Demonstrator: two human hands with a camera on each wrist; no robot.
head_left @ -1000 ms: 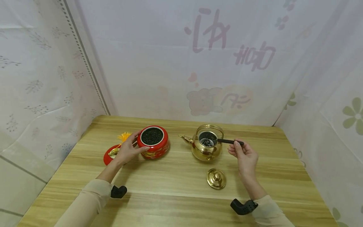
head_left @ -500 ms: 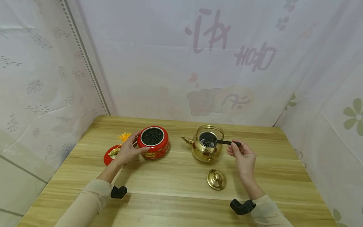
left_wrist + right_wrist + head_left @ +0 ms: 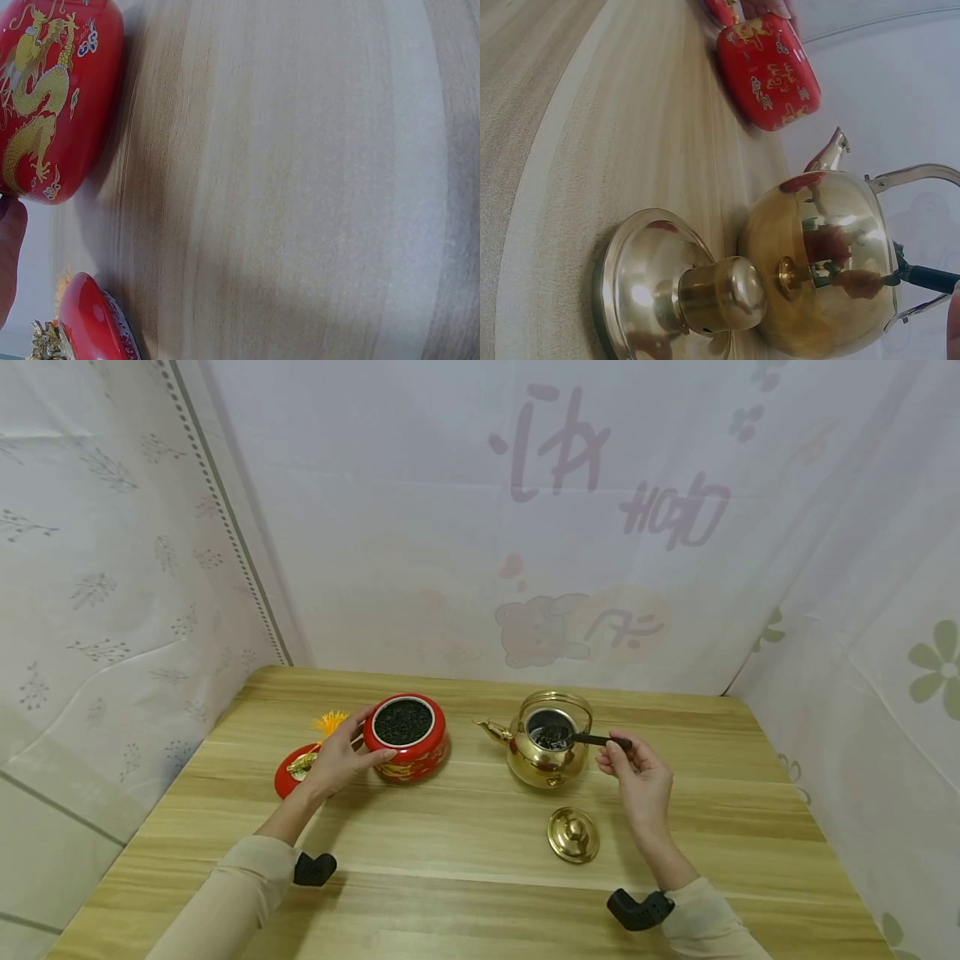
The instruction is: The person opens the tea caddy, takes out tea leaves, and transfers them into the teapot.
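My left hand [image 3: 341, 766] grips the side of a red tea jar [image 3: 422, 760], thumb along its front. Dark loose tea leaves [image 3: 403, 721] fill the jar up near its white rim; a gold dragon decorates its side [image 3: 67, 142] in the left wrist view. My right hand [image 3: 647, 783] pinches the black handle [image 3: 603, 740] of a tea scoop between thumb and fingers. The scoop's working end is down in the mouth of a gold teapot [image 3: 542, 768], largely hidden, and some dark leaves show inside. In the right wrist view the handle [image 3: 930, 278] crosses the pot's rim.
The gold teapot lid [image 3: 573, 835] lies knob up in front of the pot. Left of the jar sits its red lid [image 3: 287, 781] with a yellow tassel [image 3: 330, 722]. The pot's handle [image 3: 557, 697] stands upright, its spout pointing left. Patterned curtains [image 3: 420, 527] surround the wooden table [image 3: 450, 893].
My right hand has shifted slightly left and down, taking the scoop handle with it, and the leaves in the pot look rearranged. My left hand and the jar stay in place.
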